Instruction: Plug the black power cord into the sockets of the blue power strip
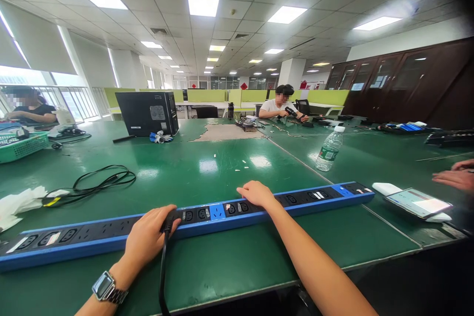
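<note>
A long blue-and-black power strip [200, 227] with several kinds of sockets lies across the table in front of me. My left hand [148, 229], with a watch on its wrist, grips a black power plug [168, 222] at a socket left of the strip's middle. How deep the plug sits cannot be made out. From the plug a black cord [162, 276] hangs toward the table's near edge. Right of the middle, my right hand [258, 194] holds the strip from above, its fingers bent over the far side and partly hidden.
A coiled black cable [103, 177] and white tissue [22, 205] lie at left. Behind stands a black computer case [142, 113]. A water bottle [329, 150] and a lit tablet [416, 202] are at right, near another person's hands [457, 176]. Someone works across the table.
</note>
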Motion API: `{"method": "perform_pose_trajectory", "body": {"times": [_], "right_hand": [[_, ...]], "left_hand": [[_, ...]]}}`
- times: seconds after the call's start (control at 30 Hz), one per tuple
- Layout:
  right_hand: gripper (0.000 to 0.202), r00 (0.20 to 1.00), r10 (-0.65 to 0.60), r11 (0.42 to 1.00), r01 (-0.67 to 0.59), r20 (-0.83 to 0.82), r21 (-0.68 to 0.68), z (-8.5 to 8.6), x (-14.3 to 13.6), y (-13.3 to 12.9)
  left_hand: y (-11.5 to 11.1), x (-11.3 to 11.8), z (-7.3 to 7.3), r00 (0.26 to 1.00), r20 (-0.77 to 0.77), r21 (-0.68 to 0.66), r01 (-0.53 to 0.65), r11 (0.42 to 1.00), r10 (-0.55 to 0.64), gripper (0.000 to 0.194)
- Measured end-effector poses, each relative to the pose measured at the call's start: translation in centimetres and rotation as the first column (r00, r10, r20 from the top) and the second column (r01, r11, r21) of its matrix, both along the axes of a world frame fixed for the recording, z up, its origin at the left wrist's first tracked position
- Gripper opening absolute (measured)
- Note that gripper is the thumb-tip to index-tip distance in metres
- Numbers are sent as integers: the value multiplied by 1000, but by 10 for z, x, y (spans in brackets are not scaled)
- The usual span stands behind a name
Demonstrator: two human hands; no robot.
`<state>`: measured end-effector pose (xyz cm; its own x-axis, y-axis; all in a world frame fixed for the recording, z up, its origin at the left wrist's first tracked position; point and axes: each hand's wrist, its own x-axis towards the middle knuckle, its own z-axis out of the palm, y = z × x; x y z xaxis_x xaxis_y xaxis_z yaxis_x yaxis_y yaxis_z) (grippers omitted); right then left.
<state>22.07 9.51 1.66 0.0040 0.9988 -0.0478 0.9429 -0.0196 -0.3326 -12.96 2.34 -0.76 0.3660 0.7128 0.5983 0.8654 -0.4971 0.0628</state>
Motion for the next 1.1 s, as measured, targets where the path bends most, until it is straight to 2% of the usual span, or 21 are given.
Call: {"method": "perform_pose_trajectory", "body": {"times": [1.1], "right_hand": [[43,1000,-2,1000,2,2,1,2,-1,-2]], "left_hand": [[1,0,0,1000,12,-24,-5,1000,5,42]]}}
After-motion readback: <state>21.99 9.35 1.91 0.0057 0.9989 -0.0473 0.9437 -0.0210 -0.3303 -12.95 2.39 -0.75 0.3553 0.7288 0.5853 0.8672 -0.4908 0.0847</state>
